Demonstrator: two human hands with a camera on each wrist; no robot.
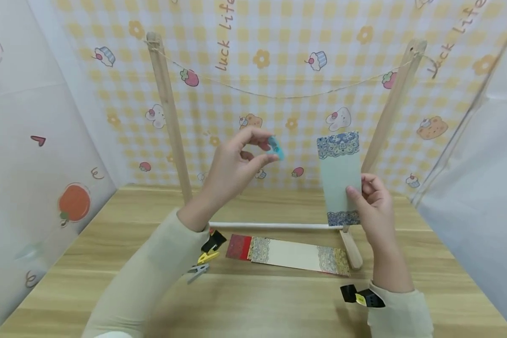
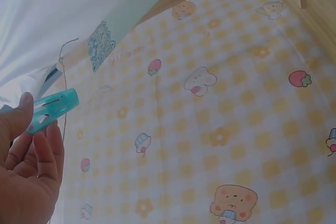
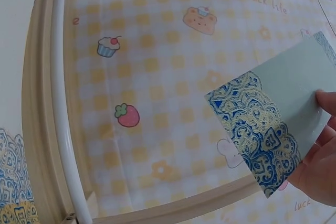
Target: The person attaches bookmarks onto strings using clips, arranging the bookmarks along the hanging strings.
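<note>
— What have the hands got hold of?

— The left hand point(image 1: 232, 169) pinches a small teal clothespin point(image 1: 275, 147) between thumb and fingertips, lifted in front of the backdrop. That grip is tight on the peg's tail end; whether its jaws are sprung apart I can't tell. The right hand point(image 1: 373, 199) holds a pale green bookmark point(image 1: 339, 178) upright by its lower edge, thumb on the front, fingers curled behind. It has blue patterned bands at top and bottom.

— Anything hung up?

— Nothing. The twine point(image 1: 287, 96) sags bare between the two posts of the wooden rack point(image 1: 169, 117). The bookmark sits below it and the peg is beside the bookmark, not touching it. I'd judge this is the very start: card and peg are in hand, but the card isn't raised to the line or clipped.

— And what's left?

— On the table point(image 1: 253, 291) two more bookmarks lie overlapped, a red one point(image 1: 238, 247) under a cream one point(image 1: 300, 256). Spare clothespins point(image 1: 206, 257) sit by the left sleeve: black, yellow and grey. So at least two cards seem still to go.

— Any writing?

— "Luck Life" on the checked backdrop point(image 1: 279, 47), printed several times among cupcakes, strawberries and bears. The bookmarks carry no lettering I can read.
</note>
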